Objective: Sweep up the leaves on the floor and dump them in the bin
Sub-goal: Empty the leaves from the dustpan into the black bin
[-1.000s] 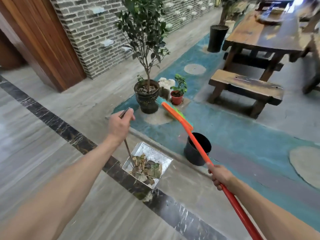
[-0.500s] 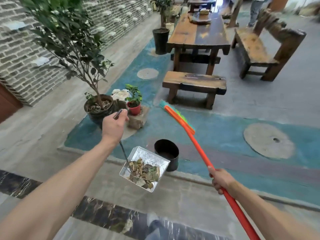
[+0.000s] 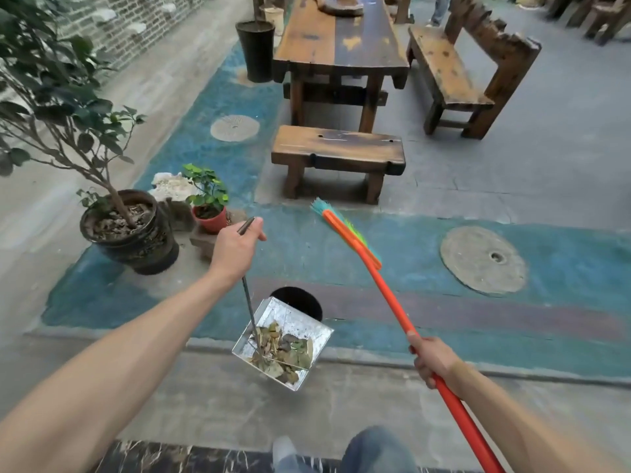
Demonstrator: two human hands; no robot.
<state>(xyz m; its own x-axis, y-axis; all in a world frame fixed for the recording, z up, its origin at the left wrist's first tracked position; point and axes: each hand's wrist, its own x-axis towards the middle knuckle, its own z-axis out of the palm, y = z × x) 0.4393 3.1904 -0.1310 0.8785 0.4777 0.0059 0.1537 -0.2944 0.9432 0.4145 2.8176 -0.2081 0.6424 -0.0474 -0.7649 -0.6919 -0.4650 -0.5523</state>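
Observation:
My left hand (image 3: 235,249) grips the thin metal handle (image 3: 248,303) of a shiny metal dustpan (image 3: 300,324), which hangs in the air. Dry brown and green leaves (image 3: 281,351) lie heaped in its lower part. The dustpan covers the near side of a black bin (image 3: 302,298) that stands on the floor just behind it. My right hand (image 3: 432,361) grips the orange broom handle (image 3: 386,291). The broom's teal and green bristles (image 3: 345,225) are raised off the floor, pointing away towards the bench.
A big potted tree (image 3: 126,230) and a small red potted plant (image 3: 210,216) stand to the left. A low wooden bench (image 3: 338,155), a long table (image 3: 341,46) and a chair (image 3: 471,70) are ahead. A round stone disc (image 3: 483,259) lies on the right. My leg (image 3: 372,452) shows below.
I have stepped closer and turned right. The dustpan with leaves has moved over the near edge of the black bin. The broom stays raised in my right hand.

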